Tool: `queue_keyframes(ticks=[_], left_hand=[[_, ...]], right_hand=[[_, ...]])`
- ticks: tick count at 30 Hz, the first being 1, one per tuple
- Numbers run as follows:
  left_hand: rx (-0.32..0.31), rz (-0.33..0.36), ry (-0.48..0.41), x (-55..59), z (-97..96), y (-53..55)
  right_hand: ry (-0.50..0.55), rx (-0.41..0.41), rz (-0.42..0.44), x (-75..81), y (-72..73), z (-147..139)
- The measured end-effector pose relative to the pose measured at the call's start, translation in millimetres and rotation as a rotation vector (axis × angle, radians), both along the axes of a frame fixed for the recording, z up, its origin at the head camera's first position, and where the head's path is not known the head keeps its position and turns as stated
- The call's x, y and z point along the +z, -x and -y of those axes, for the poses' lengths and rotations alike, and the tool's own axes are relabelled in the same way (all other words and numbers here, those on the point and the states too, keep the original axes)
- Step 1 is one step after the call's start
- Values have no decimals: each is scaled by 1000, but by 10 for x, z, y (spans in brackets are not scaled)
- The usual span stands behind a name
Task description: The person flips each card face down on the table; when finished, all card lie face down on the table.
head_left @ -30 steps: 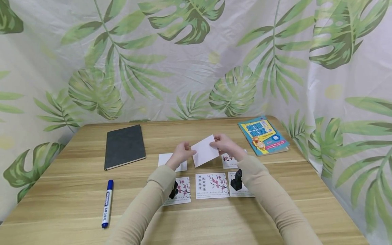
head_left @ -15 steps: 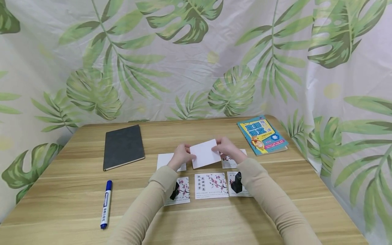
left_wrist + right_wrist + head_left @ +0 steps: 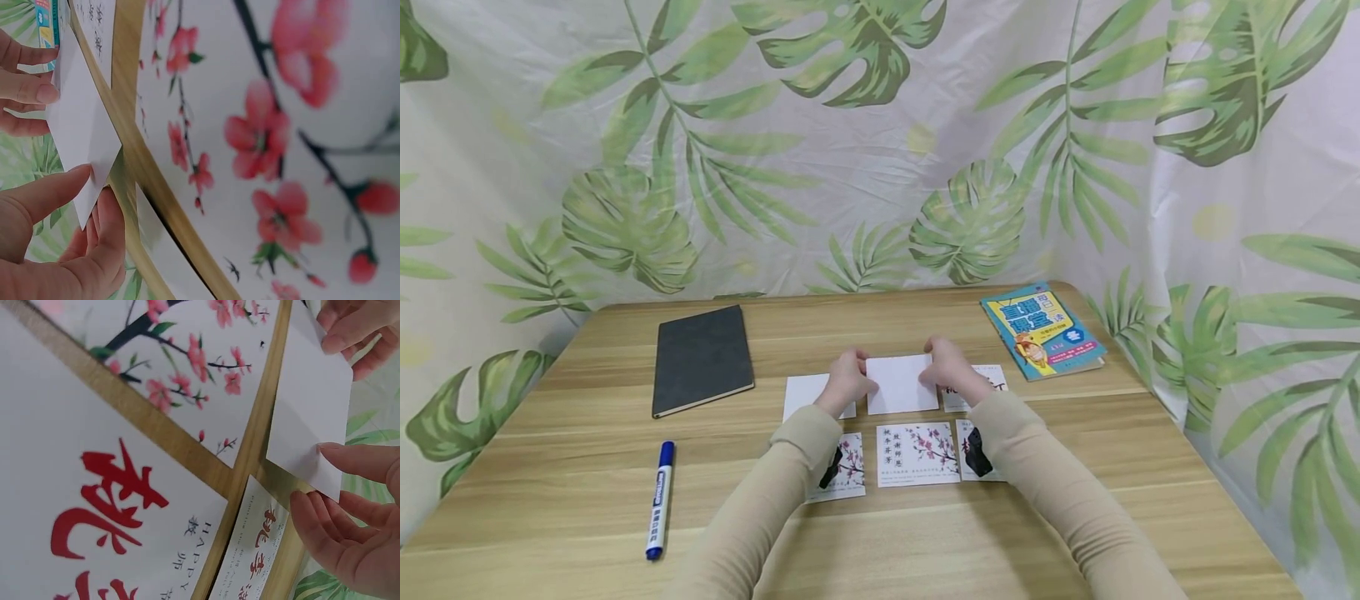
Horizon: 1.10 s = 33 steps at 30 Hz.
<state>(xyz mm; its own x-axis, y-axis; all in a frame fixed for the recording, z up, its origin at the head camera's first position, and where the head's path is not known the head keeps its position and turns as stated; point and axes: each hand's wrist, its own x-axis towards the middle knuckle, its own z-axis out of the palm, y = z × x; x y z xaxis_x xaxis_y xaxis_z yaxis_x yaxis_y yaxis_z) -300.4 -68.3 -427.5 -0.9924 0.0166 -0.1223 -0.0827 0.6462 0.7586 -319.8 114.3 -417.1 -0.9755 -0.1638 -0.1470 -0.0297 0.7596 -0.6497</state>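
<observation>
Between both hands is a blank white card [image 3: 902,385], its near edge close to the tabletop in the back row's middle. My left hand [image 3: 847,382] pinches its left edge, the thumb on the upper face and the fingers beneath. On the opposite edge my right hand [image 3: 951,368] pinches it in the same manner, as the right wrist view shows. To the left lies another blank white card [image 3: 802,393], partly covered by the left hand. A card with red characters [image 3: 988,379] lies to the right, partly behind the right hand. In front is a card with pink blossoms [image 3: 917,454].
Two more printed cards, a left blossom card [image 3: 852,467] and a right red-lettered card [image 3: 967,437], lie in the front row, partly under the forearms. A black notebook [image 3: 703,360] and a blue marker [image 3: 660,500] lie left. A colourful book [image 3: 1043,331] lies back right.
The white card has come down from a tilted, raised position and turned level with the row. Both hands have lowered with it, still gripping its edges.
</observation>
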Motion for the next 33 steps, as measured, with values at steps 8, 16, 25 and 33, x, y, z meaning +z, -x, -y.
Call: queue_keyframes(ticks=[8, 16, 25, 33], left_hand=[[-16, -5, 46, -20, -1, -25], [-13, 23, 175, 14, -1, -53], [-18, 12, 273, 24, -12, -57], [-125, -94, 346, 23, -65, -58]], right_hand=[[-44, -26, -24, -47, -24, 31], [-91, 81, -2, -50, -25, 32], [-153, 170, 9, -43, -6, 9], [-119, 211, -16, -4, -7, -61]])
